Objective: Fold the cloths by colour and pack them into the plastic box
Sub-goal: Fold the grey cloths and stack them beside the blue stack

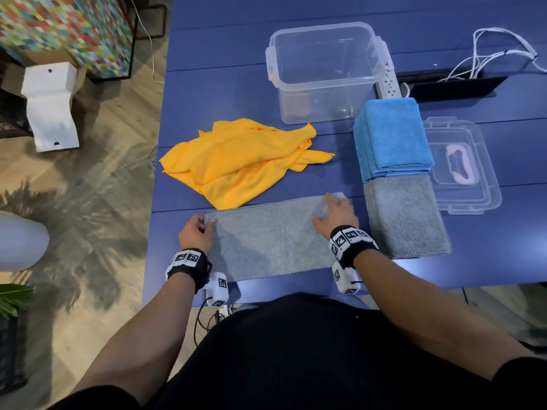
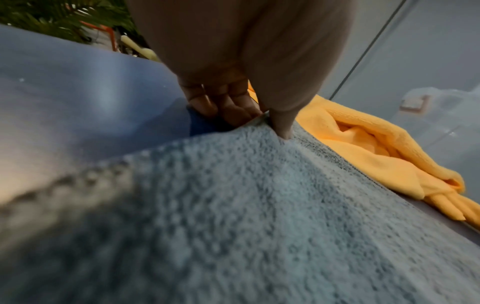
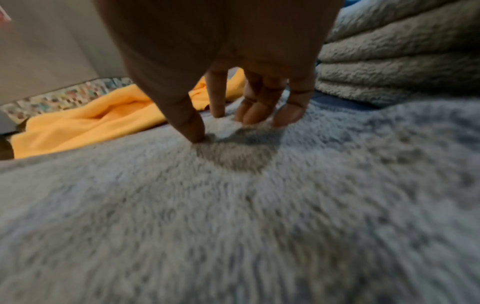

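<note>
**Q:** State the position of the cloth in work.

**A:** The grey cloth (image 1: 266,241) lies flat as a long strip on the near edge of the blue table (image 1: 488,261), directly in front of me.

**Q:** State the condition of each hand.

**A:** My left hand (image 1: 196,233) pinches the far left corner of the strip: thumb on top, fingers (image 2: 228,107) curled under the edge. My right hand (image 1: 337,216) rests on the right end of the strip, fingers spread and nearly straight, fingertips (image 3: 259,115) pressing down into the pile. It grips nothing.

**Q:** Locate the remaining cloths.

**A:** The yellow cloths (image 1: 242,161) lie in a loose, unfolded heap just beyond the strip, touching its far edge. The stack of folded grey cloths (image 1: 405,220) sits just beside the strip's right end. The stack of folded blue cloths (image 1: 393,137) sits directly behind that, the two stacks touching.

**Q:** Locate the container.

**A:** The plastic box (image 1: 325,72) stands upright and open beyond the yellow heap, with no cloth inside. Its lid (image 1: 461,167) lies flat on the table to the right of the two stacks.
</note>
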{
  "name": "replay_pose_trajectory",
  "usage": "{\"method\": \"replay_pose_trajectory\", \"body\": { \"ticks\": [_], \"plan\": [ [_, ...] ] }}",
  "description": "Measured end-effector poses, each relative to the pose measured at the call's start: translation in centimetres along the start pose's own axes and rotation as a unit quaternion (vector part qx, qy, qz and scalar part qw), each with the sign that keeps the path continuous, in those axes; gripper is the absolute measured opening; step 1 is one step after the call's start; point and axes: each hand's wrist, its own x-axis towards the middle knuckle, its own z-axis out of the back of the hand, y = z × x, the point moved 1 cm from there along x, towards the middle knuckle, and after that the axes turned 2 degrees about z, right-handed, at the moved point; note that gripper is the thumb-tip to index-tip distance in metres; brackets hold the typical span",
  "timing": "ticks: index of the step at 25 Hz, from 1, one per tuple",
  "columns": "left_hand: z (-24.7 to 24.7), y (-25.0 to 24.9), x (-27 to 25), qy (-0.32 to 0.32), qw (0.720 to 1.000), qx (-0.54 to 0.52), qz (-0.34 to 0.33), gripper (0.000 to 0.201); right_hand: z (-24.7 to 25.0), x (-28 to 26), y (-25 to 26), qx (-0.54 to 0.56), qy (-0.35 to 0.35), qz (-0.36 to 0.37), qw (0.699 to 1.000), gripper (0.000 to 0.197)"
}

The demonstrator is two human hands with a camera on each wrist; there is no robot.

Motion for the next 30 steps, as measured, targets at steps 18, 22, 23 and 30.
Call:
{"method": "replay_pose_trajectory", "body": {
  "ticks": [18,22,23,30],
  "plan": [
    [-1.3,-5.2,-6.4,0.249,0.968,-0.015,-0.013,0.041,-0.9,-5.1,8.7,0.430,0.261,-0.005,0.864,0.028],
    [-2.2,-7.4,-7.7,0.382,0.900,-0.202,0.060,0.024,-2.0,-5.7,9.0,0.374,0.267,0.014,0.888,0.011],
    [-2.2,-7.3,-6.9,0.353,0.919,-0.170,0.034,0.024,-2.4,-5.6,8.6,0.365,0.260,0.014,0.894,0.013],
    [-3.8,-7.0,1.1,0.212,0.921,0.237,-0.227,0.046,-3.1,-5.5,7.7,0.194,0.194,0.028,0.961,0.044]
  ]
}}
